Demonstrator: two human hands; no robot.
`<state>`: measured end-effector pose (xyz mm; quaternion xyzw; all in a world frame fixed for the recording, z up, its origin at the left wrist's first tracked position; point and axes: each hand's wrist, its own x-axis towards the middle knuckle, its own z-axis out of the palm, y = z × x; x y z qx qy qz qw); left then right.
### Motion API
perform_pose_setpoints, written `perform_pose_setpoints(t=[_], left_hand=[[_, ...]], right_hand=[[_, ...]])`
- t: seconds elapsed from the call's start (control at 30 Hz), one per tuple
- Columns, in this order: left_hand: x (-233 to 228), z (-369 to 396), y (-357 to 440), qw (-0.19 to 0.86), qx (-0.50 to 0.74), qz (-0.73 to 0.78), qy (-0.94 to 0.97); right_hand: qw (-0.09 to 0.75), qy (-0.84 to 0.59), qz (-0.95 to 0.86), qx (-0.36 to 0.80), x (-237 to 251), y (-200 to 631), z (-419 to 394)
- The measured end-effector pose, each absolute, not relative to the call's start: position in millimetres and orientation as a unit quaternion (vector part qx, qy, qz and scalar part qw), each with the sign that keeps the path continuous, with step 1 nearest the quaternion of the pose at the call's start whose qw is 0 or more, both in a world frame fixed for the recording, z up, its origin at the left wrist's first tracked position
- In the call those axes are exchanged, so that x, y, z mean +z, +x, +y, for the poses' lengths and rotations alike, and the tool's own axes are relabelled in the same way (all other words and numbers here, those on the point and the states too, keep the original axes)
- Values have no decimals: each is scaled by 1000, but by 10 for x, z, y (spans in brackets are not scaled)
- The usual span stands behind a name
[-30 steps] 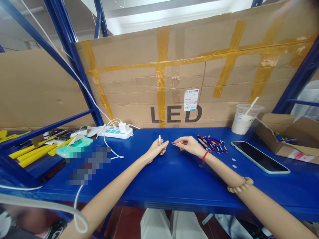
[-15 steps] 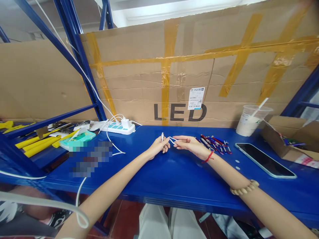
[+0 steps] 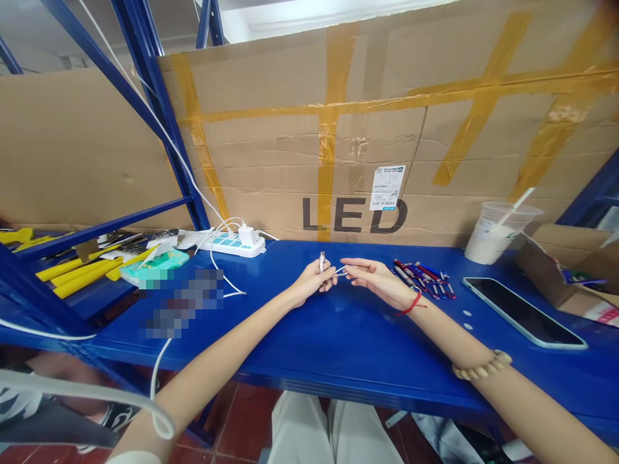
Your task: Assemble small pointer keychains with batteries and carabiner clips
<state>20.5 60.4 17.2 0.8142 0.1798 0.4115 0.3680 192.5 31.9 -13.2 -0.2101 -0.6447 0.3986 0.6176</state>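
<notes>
My left hand (image 3: pixel 312 283) is closed around a slim silver pen-shaped tube (image 3: pixel 322 260), its upper end sticking up past the fingers. A short white cord (image 3: pixel 340 271) spans the small gap between my hands. With thumb and fingertips, my right hand (image 3: pixel 370 278) pinches the far end of that cord. Just right of it lies a pile of small red, blue and silver pen-shaped tubes (image 3: pixel 425 278), some with clips. Both hands are above the blue tabletop (image 3: pixel 309 341).
At the back left sits a white power strip (image 3: pixel 235 243) with cables, near a green packet (image 3: pixel 162 264) and yellow tubes (image 3: pixel 87 277). To the right are a phone (image 3: pixel 525 312), a drink cup (image 3: pixel 498 235) and an open carton (image 3: pixel 546 274). A large cardboard sheet (image 3: pixel 271 167) stands behind.
The white cord between my hands has dropped from a raised bend to a flatter, lower line. The hands keep nearly the same place; the whole view has shifted slightly.
</notes>
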Motion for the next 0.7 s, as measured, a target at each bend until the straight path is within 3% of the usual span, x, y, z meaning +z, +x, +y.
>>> perform_pose_setpoints(t=[0.37,0.7], left_hand=[[129,461,268,413,408,184,793],[210,405,225,297,420,215,830]], right_hand=[[646,-187,-707,217,-188,1766,311],[679,-243,-662,204,-147,1799,303]])
